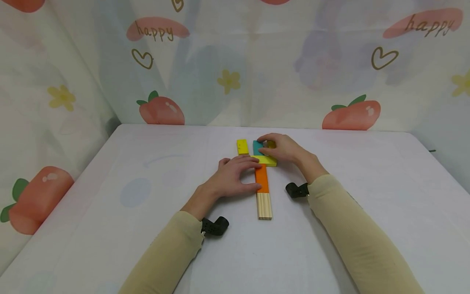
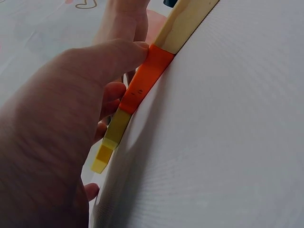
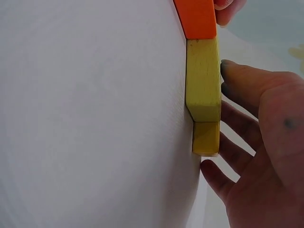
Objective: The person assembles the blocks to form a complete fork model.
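A row of wooden blocks lies flat on the white table. It runs from a plain grooved wood piece (image 1: 264,206) through an orange block (image 1: 262,181) to a yellow-green block (image 1: 269,161) set crosswise. Beyond that lie a teal block (image 1: 257,148) and, at either side, a yellow block (image 1: 242,147) and another yellow block (image 1: 271,144), partly hidden by the right hand. My left hand (image 1: 235,175) rests with fingers extended over the yellow-green block, its thumb at the orange one. My right hand (image 1: 284,147) spreads its thumb and fingers over the teal block.
The white tabletop (image 1: 147,237) stretches around the blocks, ending at a patterned cloth backdrop (image 1: 257,61) behind and at the left. A black wrist camera (image 1: 216,226) sits on the left wrist and another black wrist camera (image 1: 295,190) on the right.
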